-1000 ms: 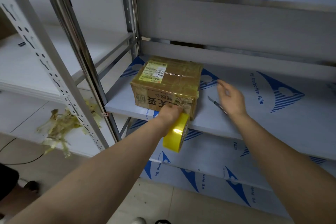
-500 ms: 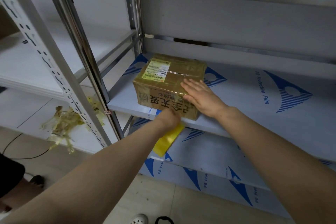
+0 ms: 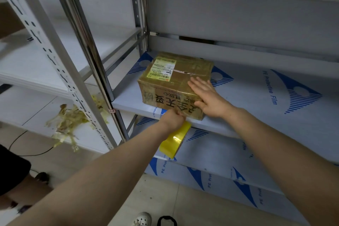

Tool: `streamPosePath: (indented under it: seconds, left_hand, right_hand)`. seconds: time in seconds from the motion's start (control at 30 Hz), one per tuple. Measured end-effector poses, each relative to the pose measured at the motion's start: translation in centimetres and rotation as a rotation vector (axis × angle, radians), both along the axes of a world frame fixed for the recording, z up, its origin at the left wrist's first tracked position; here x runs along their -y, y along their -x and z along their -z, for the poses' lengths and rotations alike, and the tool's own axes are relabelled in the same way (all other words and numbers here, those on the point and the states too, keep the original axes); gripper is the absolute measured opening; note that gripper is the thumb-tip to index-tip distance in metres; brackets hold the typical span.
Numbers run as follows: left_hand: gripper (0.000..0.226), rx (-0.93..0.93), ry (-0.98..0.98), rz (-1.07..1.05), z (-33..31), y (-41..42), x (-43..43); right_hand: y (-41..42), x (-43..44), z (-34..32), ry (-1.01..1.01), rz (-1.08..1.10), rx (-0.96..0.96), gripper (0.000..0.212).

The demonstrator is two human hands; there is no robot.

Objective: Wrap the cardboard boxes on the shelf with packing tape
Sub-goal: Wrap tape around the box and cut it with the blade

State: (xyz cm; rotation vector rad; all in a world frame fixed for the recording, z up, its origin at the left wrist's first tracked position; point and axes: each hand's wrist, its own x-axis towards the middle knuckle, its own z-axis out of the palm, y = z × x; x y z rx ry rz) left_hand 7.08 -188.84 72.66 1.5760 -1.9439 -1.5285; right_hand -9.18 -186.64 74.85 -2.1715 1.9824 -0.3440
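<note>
- Head view: I'm looking at a brown rectangular cardboard box (image 3: pixel 174 86) sitting on the white shelf board (image 3: pixel 256 97) with blue protective-film print. It is lying close to the board's left front corner, its front face nearly flush with the front edge.
- The box is shining under a glossy skin of clear tape, and a pale green and white shipping label (image 3: pixel 163 69) is lying on the left part of its top.
- The right hand (image 3: pixel 209 97) is resting palm down on the box's top right front corner, fingers straight and fanned apart, thumb hanging over the printed front face.
- The left hand (image 3: pixel 173 120) is reaching in at the box's lower front edge, fingers curled round a yellow roll of packing tape (image 3: pixel 175 139). The roll is hanging below the fist, just under the board's edge.
- I'm not able to tell whether a strip is running from roll to box, since the fist is covering that spot.
- Off to the left, crumpled yellowish tape scraps (image 3: pixel 67 123) are lying on a neighbouring white shelf, beside a perforated grey metal upright (image 3: pixel 55 64).
- At the bottom, a white perforated shoe (image 3: pixel 142 219) is showing on the pale floor.
</note>
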Motion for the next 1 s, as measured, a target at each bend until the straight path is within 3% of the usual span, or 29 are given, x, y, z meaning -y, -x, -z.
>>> streamPosePath:
  seconds: [0.07,0.2,0.27,0.37,0.43,0.5,0.57,0.6,0.67,0.73,0.83,1.0]
  left_hand:
    - [0.018,-0.009,-0.022,-0.005,0.0,-0.1,0.0]
    - [0.031,-0.040,-0.081,-0.014,-0.1,-0.1,-0.1]
    - [0.032,-0.047,-0.099,-0.018,-0.5,-0.3,-0.3]
    - [0.019,-0.070,-0.109,-0.017,-0.2,-0.6,-0.4]
    - [0.003,-0.094,-0.128,-0.026,-0.4,-0.7,-0.7]
    - [0.009,-0.118,-0.149,-0.026,-0.5,-0.5,-0.9]
    - [0.008,-0.154,-0.161,-0.021,-0.8,-0.2,-1.2]
    - [0.003,-0.172,-0.162,-0.007,-1.1,0.1,-1.5]
    - [0.014,-0.199,-0.163,0.028,-1.1,0.8,-2.0]
    - [0.017,-0.216,-0.150,0.065,-1.2,1.9,-2.8]
    - [0.021,-0.222,-0.123,0.104,-1.1,3.6,-3.8]
    - [0.019,-0.228,-0.079,0.148,-1.4,6.0,-5.6]
  right_hand:
    - [-0.2,0.1,0.2,0.013,0.027,0.004,0.077]
    - [-1.6,0.5,1.3,0.252,0.161,0.065,0.066]
    - [-1.3,0.5,1.1,0.202,0.131,0.068,0.065]
    - [-0.5,0.2,-0.3,-0.027,0.044,0.069,0.081]
    - [-0.8,-1.0,-1.5,0.071,0.077,0.305,0.077]
    - [-1.8,-3.2,-1.8,0.438,0.266,0.594,0.051]
    - [-2.6,-5.6,-1.0,0.582,0.463,0.764,0.030]
    - [-2.9,-6.5,-0.4,0.515,0.528,0.815,0.025]
    - [-2.9,-7.8,1.3,0.271,0.620,0.843,0.017]
    - [-2.4,-8.5,2.4,0.148,0.715,0.925,0.034]
    - [-1.8,-9.5,2.4,0.195,0.780,1.066,0.041]
    - [-0.3,-11.8,1.9,0.382,0.746,1.011,0.023]
